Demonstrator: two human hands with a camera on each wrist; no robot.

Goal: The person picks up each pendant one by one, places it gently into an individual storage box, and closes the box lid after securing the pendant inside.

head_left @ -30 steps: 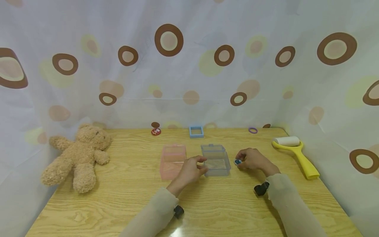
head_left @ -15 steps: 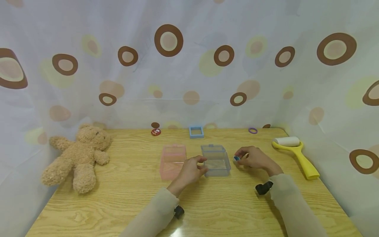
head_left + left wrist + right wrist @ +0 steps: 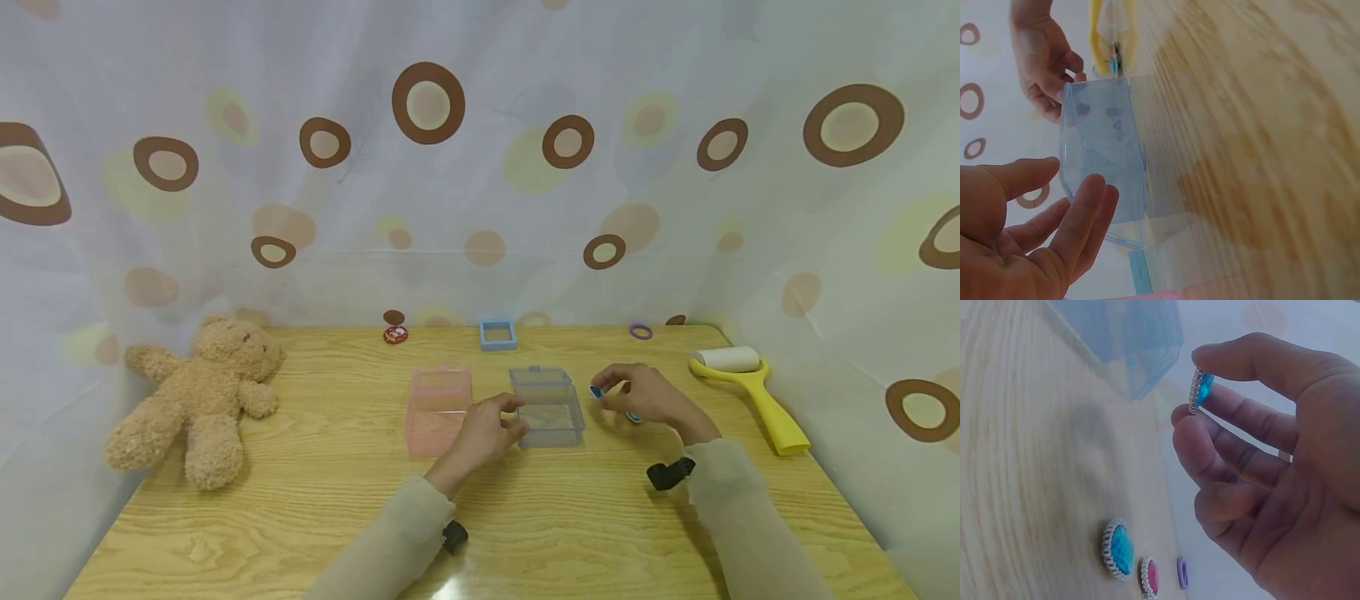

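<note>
My right hand (image 3: 647,396) pinches a blue faceted gem with a silver beaded rim (image 3: 1202,390) between thumb and fingers, raised just right of the clear bluish plastic box (image 3: 551,437). A second blue gem (image 3: 1120,550) lies on the table under that hand, partly hidden by it in the head view. Near it a pink gem (image 3: 1152,576) with the same silver edging shows in the right wrist view. The left hand (image 3: 483,429) stays at the box's left side, thumb and fingers spread apart, fingertips right at the wall. Both it and the pink box have their lids raised.
Left of the bluish box stands the pink plastic box (image 3: 429,443). Along the back lie a red round piece (image 3: 395,334), a blue square frame (image 3: 498,344) and a purple ring (image 3: 641,332). A teddy bear (image 3: 206,392) lies left; a yellow-handled lint roller (image 3: 772,412) right.
My right hand has lifted the blue gem from the table and tilted it, moving slightly back and left. Another gem now shows beneath the hand. The left hand stays in place.
</note>
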